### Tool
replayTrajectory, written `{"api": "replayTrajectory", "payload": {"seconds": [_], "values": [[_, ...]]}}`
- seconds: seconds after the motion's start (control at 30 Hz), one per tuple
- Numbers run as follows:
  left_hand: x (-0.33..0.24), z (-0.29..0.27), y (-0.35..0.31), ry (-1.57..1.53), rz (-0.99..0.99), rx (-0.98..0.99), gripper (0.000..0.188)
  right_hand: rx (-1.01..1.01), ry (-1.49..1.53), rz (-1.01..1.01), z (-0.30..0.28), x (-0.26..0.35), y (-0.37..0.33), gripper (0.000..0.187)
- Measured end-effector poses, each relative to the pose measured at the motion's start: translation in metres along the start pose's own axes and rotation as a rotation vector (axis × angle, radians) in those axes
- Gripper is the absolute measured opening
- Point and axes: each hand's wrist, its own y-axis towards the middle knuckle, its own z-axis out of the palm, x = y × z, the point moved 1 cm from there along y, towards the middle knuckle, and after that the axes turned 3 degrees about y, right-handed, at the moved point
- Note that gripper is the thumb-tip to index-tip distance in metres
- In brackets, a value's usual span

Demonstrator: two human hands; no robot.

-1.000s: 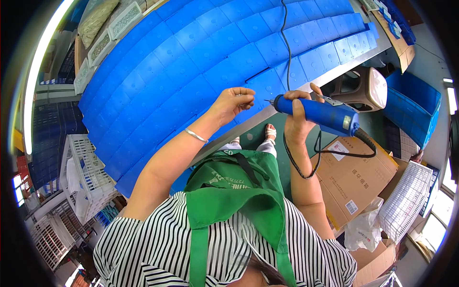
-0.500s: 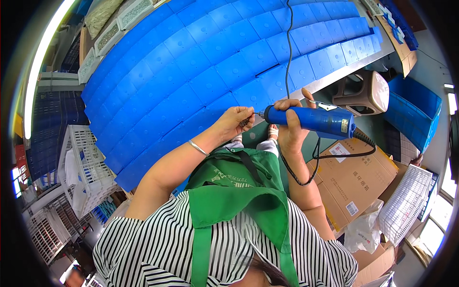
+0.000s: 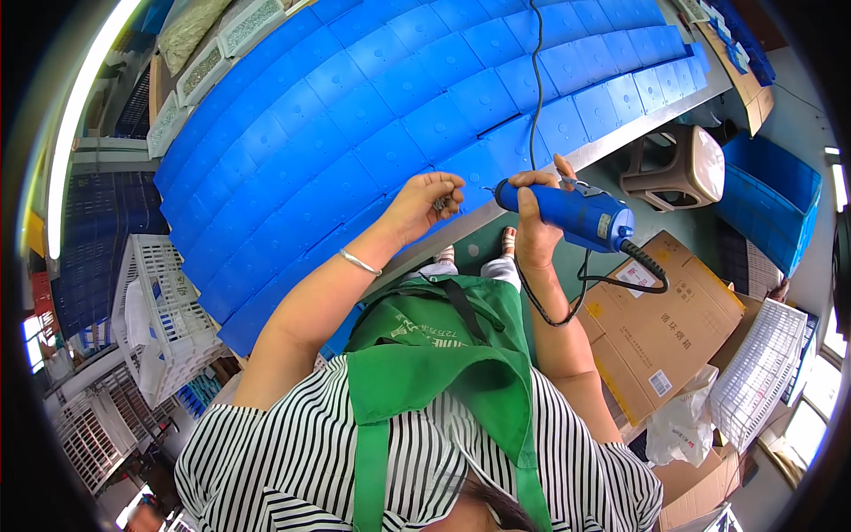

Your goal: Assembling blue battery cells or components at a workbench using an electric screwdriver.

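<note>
In my right hand (image 3: pixel 535 217) is a blue corded electric screwdriver (image 3: pixel 576 215), fingers wrapped round its body. Its thin bit points left over the near edge of a table covered with blue flat pieces (image 3: pixel 355 120). Just left of the bit is my left hand (image 3: pixel 424 204), its fingers curled in. Small dark metal pieces (image 3: pixel 439 204), which look like screws, show between those fingers. A gap separates the bit tip from the left fingers. The blue pieces lie in overlapping rows, each with a faint round mark.
The screwdriver's black cord (image 3: pixel 537 97) runs across the blue pieces. To the right are a plastic stool (image 3: pixel 678 168), a blue crate (image 3: pixel 771 208), a cardboard box (image 3: pixel 665 332) and a white basket (image 3: pixel 758 377). White baskets (image 3: pixel 164 319) stand at left; trays of small parts (image 3: pixel 253 27) sit beyond.
My left hand has moved left and slightly away from me, apart from the bit. The screwdriver has tilted, its cord end swinging left and nearer.
</note>
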Motion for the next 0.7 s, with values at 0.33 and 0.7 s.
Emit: {"api": "replayTrajectory", "payload": {"seconds": [0.33,0.7], "values": [[-0.017,-0.009,0.010,0.009,0.026,-0.081,0.015,-0.017,0.042,0.038,0.006,-0.004,-0.002,0.009],[-0.008,-0.010,-0.007,-0.014,0.070,-0.014,0.013,0.073,-0.009,0.029,0.011,0.015,0.000,0.024]]}}
